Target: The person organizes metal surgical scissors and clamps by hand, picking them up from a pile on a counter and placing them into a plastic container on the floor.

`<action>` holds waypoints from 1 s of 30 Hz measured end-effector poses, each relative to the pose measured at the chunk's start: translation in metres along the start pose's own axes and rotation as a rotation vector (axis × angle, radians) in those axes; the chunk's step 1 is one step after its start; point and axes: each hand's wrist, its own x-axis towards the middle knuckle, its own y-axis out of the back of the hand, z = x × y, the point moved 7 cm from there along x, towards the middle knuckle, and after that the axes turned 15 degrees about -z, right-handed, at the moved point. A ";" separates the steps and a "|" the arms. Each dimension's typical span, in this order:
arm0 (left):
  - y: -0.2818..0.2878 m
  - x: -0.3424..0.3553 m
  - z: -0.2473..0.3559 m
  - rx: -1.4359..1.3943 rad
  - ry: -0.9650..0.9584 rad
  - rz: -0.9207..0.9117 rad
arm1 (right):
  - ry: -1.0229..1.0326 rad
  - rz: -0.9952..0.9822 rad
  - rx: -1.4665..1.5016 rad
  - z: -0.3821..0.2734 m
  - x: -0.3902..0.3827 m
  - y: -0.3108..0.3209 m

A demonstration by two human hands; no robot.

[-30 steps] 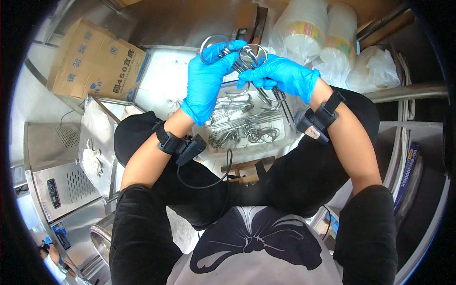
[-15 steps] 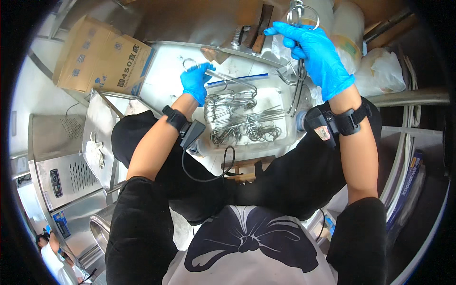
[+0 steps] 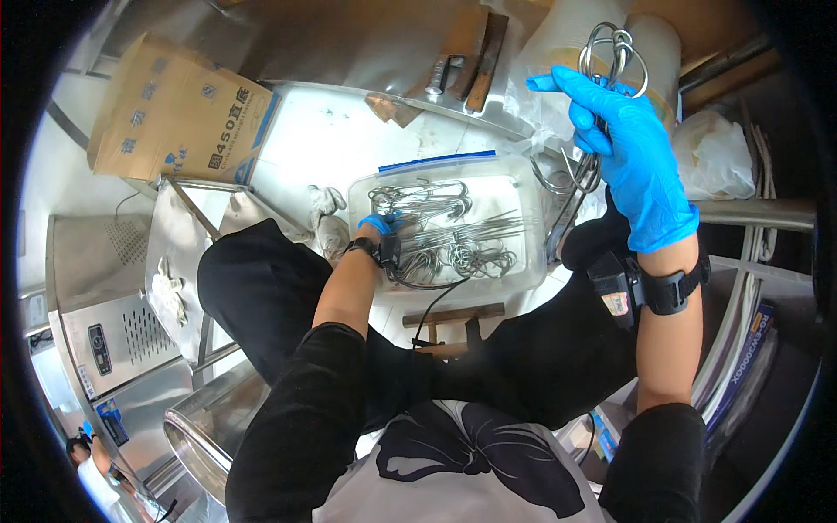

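My right hand [image 3: 632, 148], in a blue glove, is raised at the upper right with its fingers closed around a bunch of metal hooks [image 3: 575, 179]. Their rings stick out above the fingers and their curved ends hang below. My left hand [image 3: 377, 224], gloved in blue as well, reaches into the left side of a clear plastic bin [image 3: 534, 187] and touches a pile of ringed metal hooks [image 3: 423, 202]. The wrist device and cable hide most of its fingers. More hooks [image 3: 466, 240] lie in the bin's middle and near side.
A large cardboard box [image 3: 179, 113] stands at the upper left. Beyond the bin lie wooden-handled tools [image 3: 488, 65] on a metal surface. Grey cloth gloves [image 3: 327, 222] are left of the bin, a metal pot [image 3: 209, 414] lower left, and a plastic bag [image 3: 717, 157] at the right.
My left hand, which held a hook above the bin's far left corner, has come down into the bin. My right hand has shifted right and slightly nearer, still gripping its bunch of hooks.
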 end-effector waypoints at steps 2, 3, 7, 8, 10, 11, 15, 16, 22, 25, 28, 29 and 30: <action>-0.020 0.034 -0.065 -0.815 -0.211 -0.053 | -0.013 -0.011 0.006 -0.004 0.000 -0.013; -0.026 0.042 -0.086 -1.616 -0.456 -0.101 | 0.000 -0.035 0.003 -0.006 0.001 -0.017; -0.032 0.043 -0.024 -1.858 -0.561 0.013 | -0.061 0.024 0.045 0.013 0.002 0.005; -0.036 0.039 -0.024 -1.859 -0.558 0.015 | -0.062 0.023 0.047 0.012 0.003 0.004; -0.037 0.031 -0.022 -1.709 -0.625 0.055 | -0.081 0.043 -0.024 0.009 0.003 0.001; -0.037 0.027 -0.021 -1.659 -0.645 0.068 | -0.083 0.045 -0.021 0.011 0.002 0.001; -0.060 0.033 -0.032 -1.760 -0.265 -0.077 | 0.038 -0.008 -0.080 0.003 0.001 -0.004; -0.066 0.035 -0.041 -1.736 -0.129 -0.030 | 0.067 -0.024 -0.082 0.000 0.001 -0.007; -0.057 0.026 -0.052 -1.112 -0.059 -0.082 | -0.017 0.033 -0.021 0.004 0.002 -0.011; -0.037 0.011 -0.028 -0.178 0.039 -0.096 | -0.004 0.014 -0.059 0.005 0.002 -0.009; -0.052 0.025 -0.058 -1.189 0.252 -0.117 | 0.028 0.011 -0.095 0.002 -0.001 -0.008; -0.061 0.032 -0.066 -1.516 0.340 -0.100 | 0.028 0.028 -0.094 0.003 -0.001 -0.005; -0.054 0.041 -0.080 -1.245 0.282 -0.078 | 0.050 -0.002 -0.104 0.002 0.001 -0.006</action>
